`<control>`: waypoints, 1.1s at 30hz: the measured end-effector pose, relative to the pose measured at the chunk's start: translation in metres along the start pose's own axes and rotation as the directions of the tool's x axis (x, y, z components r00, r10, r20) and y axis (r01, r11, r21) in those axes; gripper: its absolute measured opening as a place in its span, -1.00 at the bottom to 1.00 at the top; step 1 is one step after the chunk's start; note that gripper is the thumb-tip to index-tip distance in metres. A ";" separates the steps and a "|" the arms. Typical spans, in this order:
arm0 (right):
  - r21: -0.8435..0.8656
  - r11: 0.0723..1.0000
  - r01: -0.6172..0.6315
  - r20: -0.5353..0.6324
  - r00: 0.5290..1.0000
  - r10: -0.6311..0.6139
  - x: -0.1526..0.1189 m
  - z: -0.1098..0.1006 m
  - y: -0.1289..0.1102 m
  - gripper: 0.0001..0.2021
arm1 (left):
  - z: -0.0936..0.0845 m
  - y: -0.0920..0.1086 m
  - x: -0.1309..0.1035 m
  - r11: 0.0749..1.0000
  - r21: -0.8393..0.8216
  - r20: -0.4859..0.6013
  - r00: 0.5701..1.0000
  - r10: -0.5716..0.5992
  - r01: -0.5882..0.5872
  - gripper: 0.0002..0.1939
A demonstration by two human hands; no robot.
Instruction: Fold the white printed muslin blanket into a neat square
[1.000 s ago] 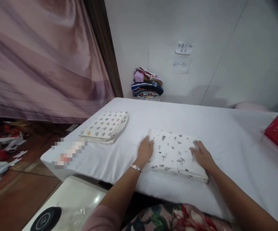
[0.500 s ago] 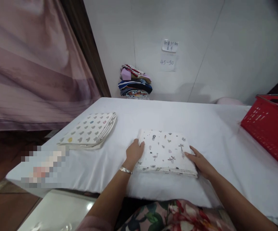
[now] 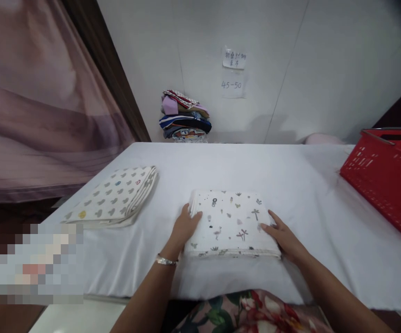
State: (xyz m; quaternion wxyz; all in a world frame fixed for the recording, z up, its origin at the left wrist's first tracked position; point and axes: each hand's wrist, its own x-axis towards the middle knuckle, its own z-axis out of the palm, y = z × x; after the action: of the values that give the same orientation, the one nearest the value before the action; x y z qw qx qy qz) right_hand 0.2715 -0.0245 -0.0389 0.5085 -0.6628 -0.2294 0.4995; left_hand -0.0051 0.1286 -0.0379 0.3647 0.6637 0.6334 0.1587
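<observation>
A folded white cloth printed with small flamingos and palms [image 3: 230, 222] lies flat near the front edge of the white-covered table [image 3: 311, 194], the left hand [image 3: 183, 229] resting open with fingers spread against its left edge, the right hand [image 3: 282, 237] likewise open and flat on its right front corner; neither grips it. To square the fold well, both palms should press evenly and keep the layered edges aligned. A second folded white cloth with grey hearts [image 3: 115, 196] lies towards the table's left edge, a red plastic basket [image 3: 387, 173] at its right edge.
</observation>
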 end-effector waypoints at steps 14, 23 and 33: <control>-0.025 0.987 0.159 -0.068 0.985 -0.161 0.007 0.000 -0.006 -0.07 | -0.018 0.017 0.021 0.886 -0.463 0.024 1.000 0.003 0.008 -0.32; 0.020 0.996 0.083 -0.106 0.991 -0.080 0.051 0.017 -0.017 0.02 | -0.030 0.061 0.105 0.953 -0.285 0.102 0.986 0.134 -0.100 -0.20; -0.048 0.999 -0.009 -0.001 1.000 0.009 0.022 0.011 0.000 0.03 | -0.034 0.028 0.111 0.942 -0.337 0.347 0.931 0.115 0.009 -0.22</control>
State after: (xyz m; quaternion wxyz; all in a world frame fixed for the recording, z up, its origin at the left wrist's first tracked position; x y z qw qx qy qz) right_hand 0.2708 -0.0017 -0.0478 0.4903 -0.6762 -0.2382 0.4956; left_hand 0.0084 0.2465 -0.0232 0.5774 0.6274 0.5010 0.1482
